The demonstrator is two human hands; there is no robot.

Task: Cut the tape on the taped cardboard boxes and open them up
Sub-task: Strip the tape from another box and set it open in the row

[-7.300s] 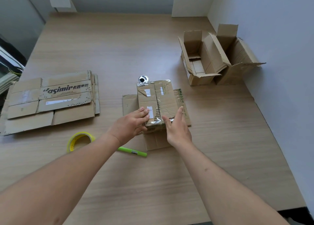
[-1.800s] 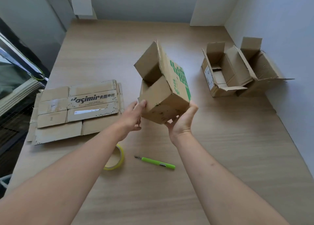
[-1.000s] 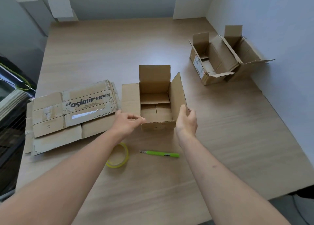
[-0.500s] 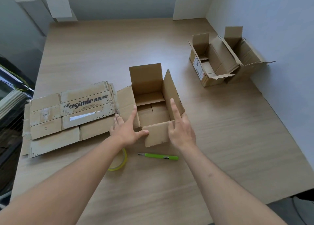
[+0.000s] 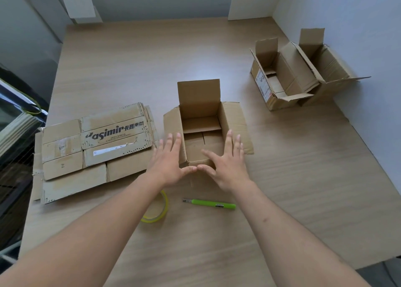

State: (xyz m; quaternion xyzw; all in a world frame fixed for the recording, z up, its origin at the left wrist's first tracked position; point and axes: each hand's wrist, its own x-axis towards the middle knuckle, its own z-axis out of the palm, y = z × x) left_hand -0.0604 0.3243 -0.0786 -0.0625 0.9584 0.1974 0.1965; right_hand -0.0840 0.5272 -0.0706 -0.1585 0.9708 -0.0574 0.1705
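Two bare forearms reach in from the bottom corners of the frame over the pale wooden bench [image 5: 282,200]. Between them, low in the centre, a roll of yellow tape [image 5: 156,210] lies flat, partly hidden under the left forearm, and just to its right a green utility knife [image 5: 211,203] lies sideways with its tip pointing left.

Above these, both hands are spread with fingers fanned and nothing gripped. The left hand [image 5: 170,165] lies over the left side flap of the open cardboard box [image 5: 201,126] and the right hand [image 5: 226,163] over the box's near right corner; their thumbs nearly meet at the box's near edge. Whether the palms press on the cardboard or sit just above it cannot be told.

The box stands upright at the centre of the frame with its top open: the far flap stands up, the left and right flaps fold outward, and the bottom flaps show inside.

To the left of the box, at mid-left of the frame, a stack of flattened cardboard [image 5: 93,150] lies on the bench, its top sheet printed with dark lettering.

Farther off, at upper right beside the wall [image 5: 358,15], two more opened boxes [image 5: 301,74] stand touching side by side, flaps raised
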